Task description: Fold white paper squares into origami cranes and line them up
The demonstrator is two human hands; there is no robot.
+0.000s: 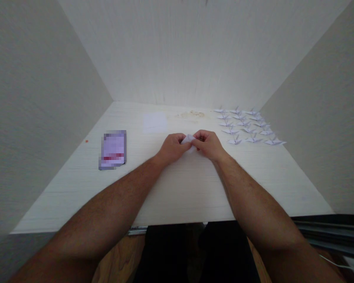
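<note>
Both of my hands meet over the middle of the white table. My left hand and my right hand are closed, pinching a small folded piece of white paper between their fingertips. The paper is held just above the table top, and most of it is hidden by my fingers.
Several folded white paper cranes stand in rows at the back right of the table. A flat white sheet lies at the back centre. A blurred purple card or phone lies at the left. Walls close in on three sides.
</note>
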